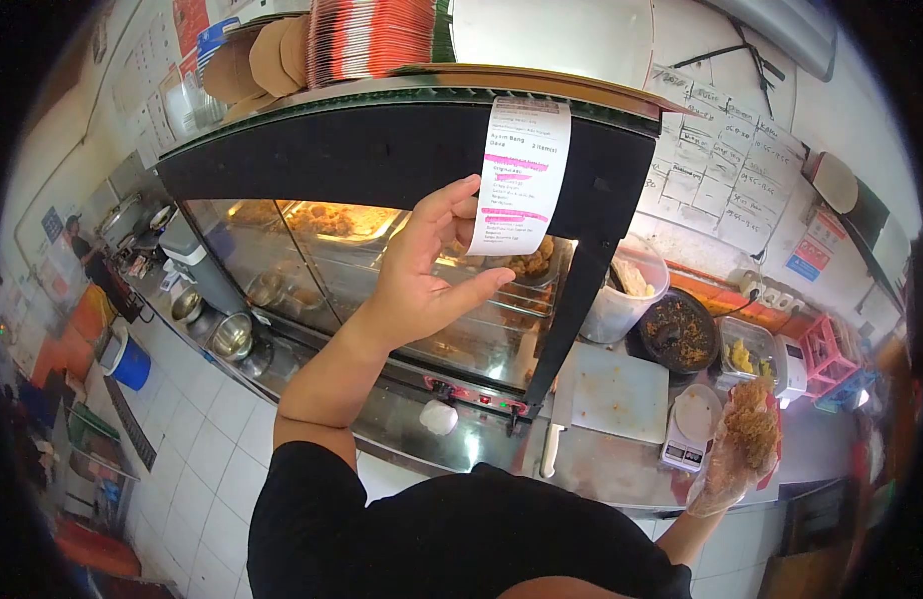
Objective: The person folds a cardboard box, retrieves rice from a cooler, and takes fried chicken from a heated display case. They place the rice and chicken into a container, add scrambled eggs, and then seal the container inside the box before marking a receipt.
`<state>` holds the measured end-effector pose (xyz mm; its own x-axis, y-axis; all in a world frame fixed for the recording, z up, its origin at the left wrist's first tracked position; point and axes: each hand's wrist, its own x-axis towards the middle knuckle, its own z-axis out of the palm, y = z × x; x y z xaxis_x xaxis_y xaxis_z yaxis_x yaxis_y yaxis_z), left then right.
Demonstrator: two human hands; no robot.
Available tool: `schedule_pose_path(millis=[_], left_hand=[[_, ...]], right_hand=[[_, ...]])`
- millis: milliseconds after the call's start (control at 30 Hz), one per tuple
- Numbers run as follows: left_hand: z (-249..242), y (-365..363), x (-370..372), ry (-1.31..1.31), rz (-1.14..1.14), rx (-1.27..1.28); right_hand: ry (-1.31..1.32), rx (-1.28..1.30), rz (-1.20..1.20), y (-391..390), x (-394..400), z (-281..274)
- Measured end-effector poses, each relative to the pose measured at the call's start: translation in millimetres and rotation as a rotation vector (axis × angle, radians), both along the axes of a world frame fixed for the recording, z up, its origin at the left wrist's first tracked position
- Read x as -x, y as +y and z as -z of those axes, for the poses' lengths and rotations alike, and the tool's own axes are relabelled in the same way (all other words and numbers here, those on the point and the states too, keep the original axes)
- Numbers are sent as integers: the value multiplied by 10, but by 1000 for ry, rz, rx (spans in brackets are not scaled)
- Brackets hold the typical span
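A printed receipt with pink highlighter marks hangs from the top edge of the food warmer. My left hand is raised at the receipt's left edge, thumb and fingers apart, fingertips right beside the paper. Over at the right, my right hand wears a clear plastic glove and holds a piece of fried chicken, with a red edge showing behind it. Just left of that hand sits a small white kitchen scale with a round pale dish on it.
Beside the warmer lie a white cutting board and a knife. Behind them stand a clear tub, a dark round pan and a container of yellow pieces. Metal bowls stand on the left counter.
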<state>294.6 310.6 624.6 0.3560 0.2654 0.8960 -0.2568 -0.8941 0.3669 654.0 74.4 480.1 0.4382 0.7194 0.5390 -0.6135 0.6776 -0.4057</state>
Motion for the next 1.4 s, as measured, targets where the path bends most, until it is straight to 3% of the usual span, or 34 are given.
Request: schedule_pose_path(millis=[100, 267, 500, 567, 667, 767, 900, 967, 1033, 1100, 1167, 1200, 1267, 1300, 1333, 1400], left_hand=[[-20, 8, 4, 5, -3, 4], [-12, 34, 9, 4, 6, 8], [106, 68, 148, 26, -39, 20], [213, 71, 218, -67, -171, 28], [576, 68, 407, -148, -298, 108], [1267, 73, 459, -281, -407, 365], [2494, -73, 456, 260, -647, 648], [3169, -161, 504, 436, -741, 365], [3489, -421, 519, 798, -1081, 370], [3918, -400, 593, 1040, -1133, 438], [3750, -408, 548, 926, -845, 812], [3808, -358, 525, 1004, -754, 753], [3955, -319, 515, 927, -888, 640], [3851, -326, 431, 981, -953, 700], [3756, -328, 324, 1026, -1032, 759], [3974, -212, 447, 1020, -1045, 656]], right_hand=[[54, -49, -61, 22, 7, -4], [205, 44, 221, 48, -37, 107], [207, 38, 164, -18, -148, 287], [204, 105, 259, -23, -171, 305], [147, 99, 69, -86, -174, 320], [201, 148, 240, -50, -180, 325], [162, 120, 257, -45, -316, 415], [148, 152, 148, -68, -408, 461], [125, 128, 179, 28, -434, 368], [83, 76, 280, 18, -568, 351], [246, 163, 302, -73, -746, 365], [177, 115, 204, -102, -671, 139], [183, 151, 430, -203, -885, 102], [180, 115, 520, -257, -1147, 226], [175, 80, 449, -354, -1246, 133], [291, 234, 675, -513, -1603, 128]])
